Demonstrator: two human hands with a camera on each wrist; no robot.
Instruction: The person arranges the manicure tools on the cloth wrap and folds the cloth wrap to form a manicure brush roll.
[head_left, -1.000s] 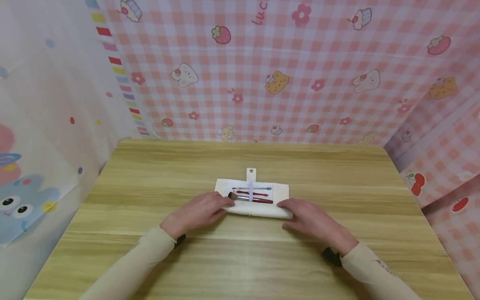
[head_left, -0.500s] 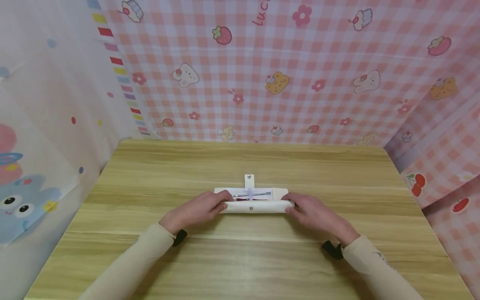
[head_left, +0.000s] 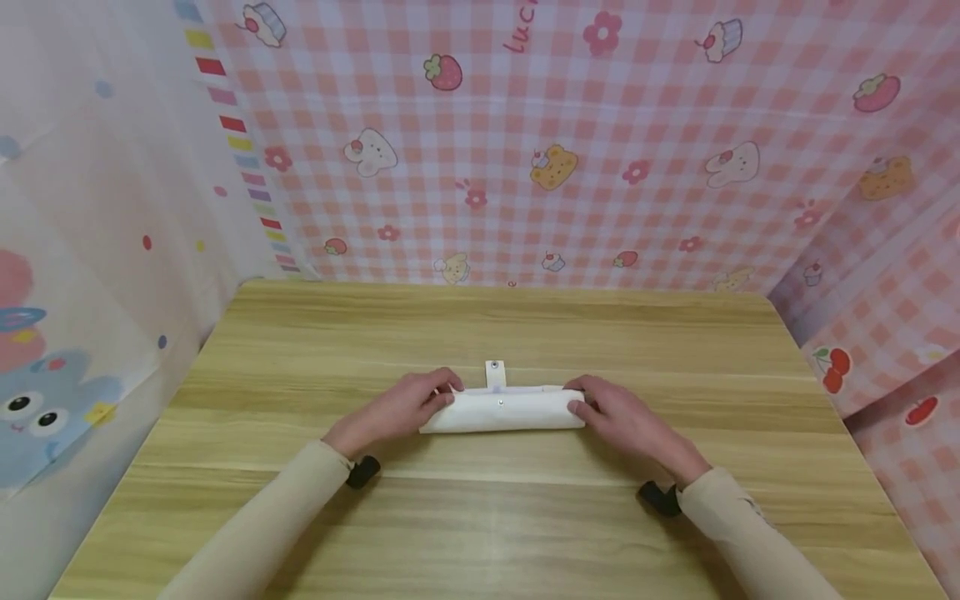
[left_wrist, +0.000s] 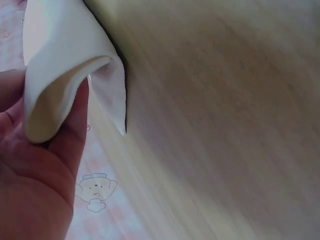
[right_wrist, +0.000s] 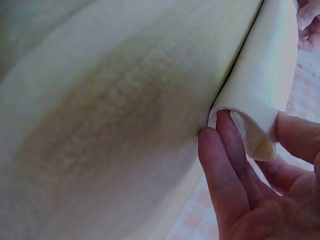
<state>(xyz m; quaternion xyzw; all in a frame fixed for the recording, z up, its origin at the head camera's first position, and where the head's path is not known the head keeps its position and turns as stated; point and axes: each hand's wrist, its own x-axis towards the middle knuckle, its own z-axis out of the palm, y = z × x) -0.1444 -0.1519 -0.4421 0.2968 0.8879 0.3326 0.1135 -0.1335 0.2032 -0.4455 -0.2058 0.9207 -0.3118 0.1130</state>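
A cream-white fabric roll-up brush case (head_left: 517, 413) lies partly rolled at the middle of the table. Its short strap (head_left: 496, 374) with a metal snap points toward the back wall, and a snap stud shows on the roll's top. The left hand (head_left: 408, 405) pinches the left end of the roll between thumb and fingers. At the other end the right hand (head_left: 618, 417) grips it the same way, thumb on the near side. In both wrist views the case's folded end (left_wrist: 65, 75) curls between thumb and fingers. The brushes inside are hidden.
A wood-grain table (head_left: 480, 517) lies under everything. Behind it hangs a pink checked cloth (head_left: 480, 167) with cartoon prints, and a white printed cloth (head_left: 112, 208) covers the left side.
The near edge of the case has been rolled away from the person, covering the brushes and tools that showed before. The strap has shifted slightly nearer. Both hands have stayed at the ends.
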